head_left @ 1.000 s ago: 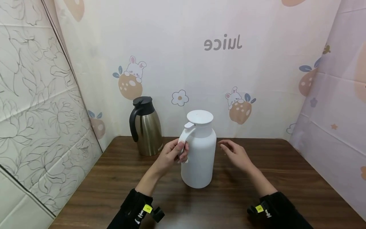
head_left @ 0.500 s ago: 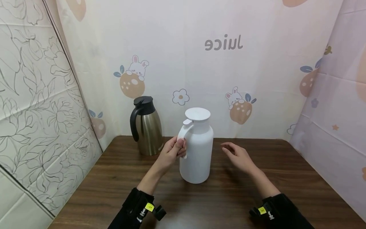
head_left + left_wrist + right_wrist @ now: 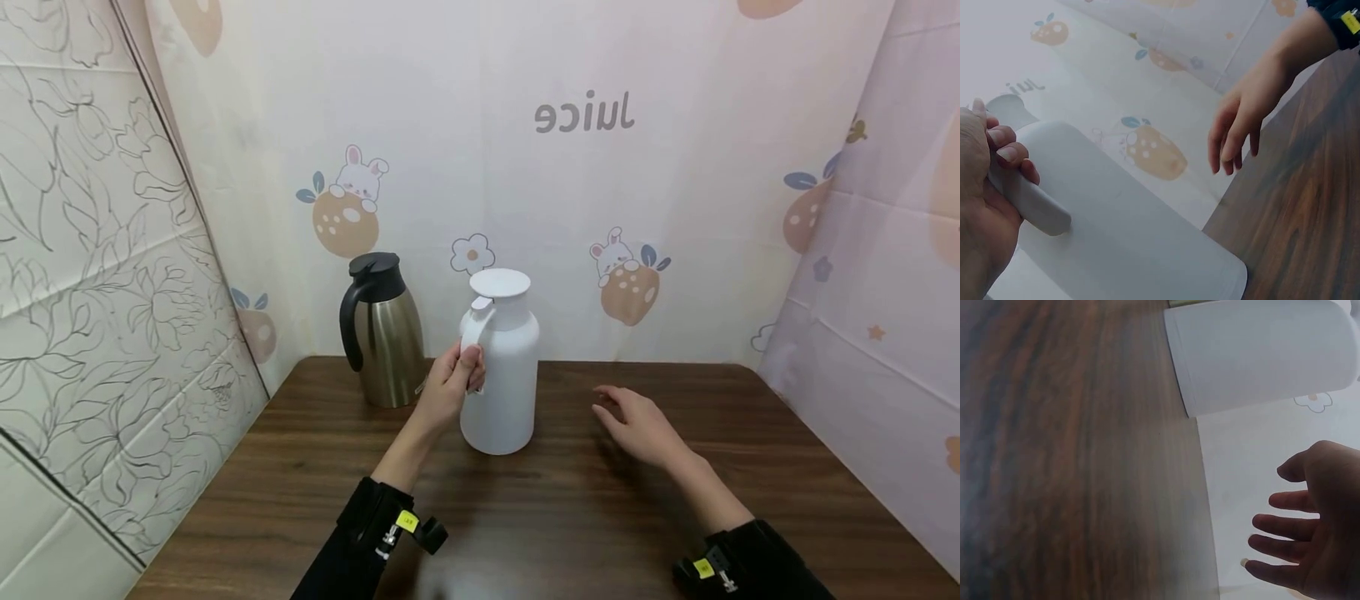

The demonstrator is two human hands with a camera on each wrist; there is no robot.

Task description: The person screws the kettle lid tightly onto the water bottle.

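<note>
A white thermos jug [image 3: 504, 375] with a flat round lid stands upright near the middle of the table in the head view. My left hand [image 3: 450, 387] grips its handle, fingers curled round it; the left wrist view shows the thumb up near the top of the handle [image 3: 1038, 209]. To the right of the jug, apart from it, my right hand [image 3: 641, 425] hovers over the table with relaxed fingers and holds nothing. In the right wrist view its fingers [image 3: 1285, 528] are spread and slightly bent, below the white jug body [image 3: 1260, 359].
A gold steel thermos jug [image 3: 393, 346] with a black lid and handle stands at the back left, close behind my left hand. The dark wooden table [image 3: 570, 517] ends at a printed curtain [image 3: 712, 167] along the back. More printed sheets hang at both sides.
The white jug has moved back and to the left with my left hand on its handle. My right hand has shifted to the right and slightly nearer, away from the jug.
</note>
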